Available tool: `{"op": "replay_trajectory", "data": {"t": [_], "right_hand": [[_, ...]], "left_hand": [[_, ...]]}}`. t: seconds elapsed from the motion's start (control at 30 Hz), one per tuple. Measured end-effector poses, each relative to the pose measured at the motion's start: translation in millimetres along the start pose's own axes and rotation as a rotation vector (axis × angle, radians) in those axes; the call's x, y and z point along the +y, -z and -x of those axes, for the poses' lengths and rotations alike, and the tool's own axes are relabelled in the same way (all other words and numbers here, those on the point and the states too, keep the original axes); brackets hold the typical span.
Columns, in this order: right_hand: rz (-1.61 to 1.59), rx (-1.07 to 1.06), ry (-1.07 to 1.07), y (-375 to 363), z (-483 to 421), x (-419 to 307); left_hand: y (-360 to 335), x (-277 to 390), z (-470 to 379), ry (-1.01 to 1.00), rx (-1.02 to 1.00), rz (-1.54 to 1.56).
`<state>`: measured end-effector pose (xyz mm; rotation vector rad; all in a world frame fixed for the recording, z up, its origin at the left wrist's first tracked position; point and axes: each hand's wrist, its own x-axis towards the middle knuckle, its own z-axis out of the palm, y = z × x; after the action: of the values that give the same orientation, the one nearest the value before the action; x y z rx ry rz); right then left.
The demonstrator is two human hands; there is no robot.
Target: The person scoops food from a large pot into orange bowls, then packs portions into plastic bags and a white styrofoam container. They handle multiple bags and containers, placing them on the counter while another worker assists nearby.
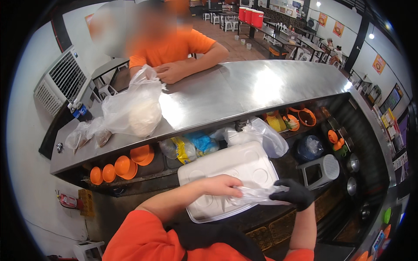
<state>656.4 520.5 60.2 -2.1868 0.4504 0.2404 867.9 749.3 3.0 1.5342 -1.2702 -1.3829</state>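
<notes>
My bare left hand (225, 186) grips one end of a clear plastic bag (253, 195). The other end is pinched in my right hand (292, 194), which wears a black glove. The bag is stretched between them, above a white lidded cooler box (225, 169). Farther off on the steel counter (209, 94) stands a filled plastic bag (140, 114) with something pale inside. Two small tied bags (103, 132) with brown contents sit to its left.
A person in an orange shirt (202, 40) leans on the counter's far side. Orange bowls (125, 166), a white plastic bag (256, 135) and food containers (276, 120) fill the shelf below. A grey stool (329, 166) stands right of the cooler. Bottles (81, 111) stand at the counter's left end.
</notes>
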Motion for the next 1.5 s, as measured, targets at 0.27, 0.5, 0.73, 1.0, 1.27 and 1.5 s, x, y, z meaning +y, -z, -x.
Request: {"op": "replay_trajectory", "data": {"t": [0.27,0.5,0.73,1.0,1.27,1.5], "right_hand": [[-0.653,-0.047,0.304,-171,-85,-128],[0.046,-0.716,0.838,-277,-95,-335],[-0.096,-0.992,0.582,-446,-47,-484],[-0.154,-1.444,0.608,-565,-4,-547],[0.055,-1.490,0.653,-620,-3,-564],[0.288,-1.236,0.751,-644,-61,-537]], "left_hand": [[-2,-39,192,-0.119,0.572,-0.008],[-42,-83,417,-0.206,1.222,0.470],[-122,-117,572,-1.185,1.439,0.891],[-205,-145,624,-0.921,1.704,0.980],[-241,-154,656,-0.750,2.016,0.999],[-213,-168,652,-0.543,1.904,1.065]]}}
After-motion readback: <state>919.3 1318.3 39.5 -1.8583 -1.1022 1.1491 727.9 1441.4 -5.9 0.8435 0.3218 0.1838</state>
